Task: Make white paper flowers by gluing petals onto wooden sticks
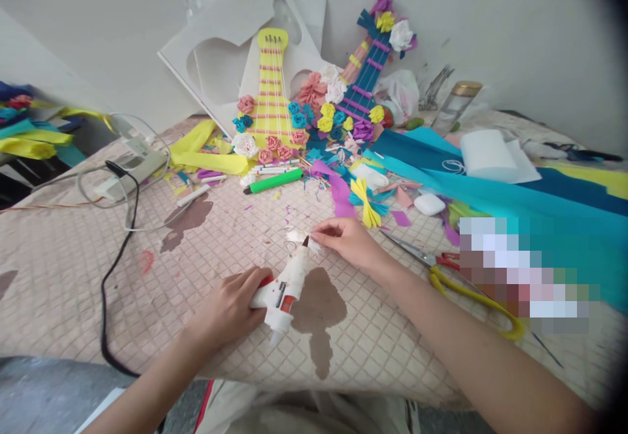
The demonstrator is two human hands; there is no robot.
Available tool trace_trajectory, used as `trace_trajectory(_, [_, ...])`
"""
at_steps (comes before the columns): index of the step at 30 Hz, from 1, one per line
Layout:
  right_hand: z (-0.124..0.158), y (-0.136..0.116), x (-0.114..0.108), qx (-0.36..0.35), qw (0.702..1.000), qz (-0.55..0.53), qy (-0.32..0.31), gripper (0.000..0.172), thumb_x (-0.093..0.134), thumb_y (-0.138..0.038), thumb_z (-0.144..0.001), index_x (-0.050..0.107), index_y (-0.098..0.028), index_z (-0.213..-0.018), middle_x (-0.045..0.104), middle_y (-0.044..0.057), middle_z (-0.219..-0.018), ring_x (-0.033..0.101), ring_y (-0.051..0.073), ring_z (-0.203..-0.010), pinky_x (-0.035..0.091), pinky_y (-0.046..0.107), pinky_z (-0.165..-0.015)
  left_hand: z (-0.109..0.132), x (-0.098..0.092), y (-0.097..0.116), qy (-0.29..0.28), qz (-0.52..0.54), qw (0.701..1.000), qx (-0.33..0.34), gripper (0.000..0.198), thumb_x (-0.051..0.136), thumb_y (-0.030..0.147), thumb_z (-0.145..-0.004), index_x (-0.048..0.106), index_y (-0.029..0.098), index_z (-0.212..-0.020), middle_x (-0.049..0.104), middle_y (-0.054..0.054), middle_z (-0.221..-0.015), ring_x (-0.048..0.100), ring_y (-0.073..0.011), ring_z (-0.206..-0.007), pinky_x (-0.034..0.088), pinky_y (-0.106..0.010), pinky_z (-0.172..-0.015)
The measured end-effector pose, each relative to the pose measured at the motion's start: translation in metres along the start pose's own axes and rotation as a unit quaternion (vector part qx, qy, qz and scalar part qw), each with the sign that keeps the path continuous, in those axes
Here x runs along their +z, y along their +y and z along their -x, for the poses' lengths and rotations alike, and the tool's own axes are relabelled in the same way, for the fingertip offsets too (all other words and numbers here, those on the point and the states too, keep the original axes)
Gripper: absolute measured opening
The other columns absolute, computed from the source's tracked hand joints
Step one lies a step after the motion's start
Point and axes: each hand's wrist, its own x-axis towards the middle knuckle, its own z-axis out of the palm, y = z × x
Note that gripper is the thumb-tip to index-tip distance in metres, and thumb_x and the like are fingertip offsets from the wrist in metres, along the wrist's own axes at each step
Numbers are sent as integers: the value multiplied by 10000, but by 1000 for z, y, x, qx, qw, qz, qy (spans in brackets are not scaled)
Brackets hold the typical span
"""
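My left hand (230,306) is wrapped round the handle of a white glue gun (287,283) with a red trigger. The gun lies tilted on the cloth, and its dark nozzle points up at a small white paper piece (297,236). My right hand (346,241) pinches that paper piece at its right side, just beside the nozzle tip. Both hands rest low on the beige quilted cloth (98,277), near its front edge.
Yellow-handled scissors (456,277) lie right of my right arm. A black cord (115,251) runs left to a power strip (130,172). Behind are a green marker (275,180), paper flowers, two decorated paper guitars (272,87) and teal paper sheets (515,185).
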Motion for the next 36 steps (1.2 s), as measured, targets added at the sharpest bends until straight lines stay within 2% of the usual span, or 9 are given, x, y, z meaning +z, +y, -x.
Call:
trace_trajectory(14, [1,0,0,-1,1000,9,3,150,638,-268,-708,681,-138,-771,658,32,-702,552,122,-623,414,248,-587,2,4,-3,15,-4,1000,4,309,469,155,-788,460,170,-1097,675,-66,-905,661,-187,-730,497,-274,-629])
trace_trajectory(19, [0,-1,0,2,1000,10,4,141,642,-263,-707,683,-143,-767,662,31,-704,553,122,-620,417,251,-592,2,4,-3,22,-7,1000,11,311,468,151,-788,468,159,-1099,680,-73,-904,663,-187,-728,502,-273,-628])
trace_trajectory(26, [1,-1,-1,-3,1000,4,2,150,646,-268,-705,680,-138,-772,662,37,-717,553,124,-630,419,253,-595,5,5,-5,3,-2,1000,-5,332,486,155,-788,462,174,-1118,678,-69,-916,663,-189,-745,497,-280,-635])
trace_trajectory(36, [1,-1,-1,-9,1000,3,-1,145,648,-277,-694,670,-147,-755,648,28,-696,542,123,-612,413,255,-571,2,3,-2,23,6,1000,-3,314,464,155,-779,483,165,-1092,685,-80,-893,671,-190,-726,516,-276,-646])
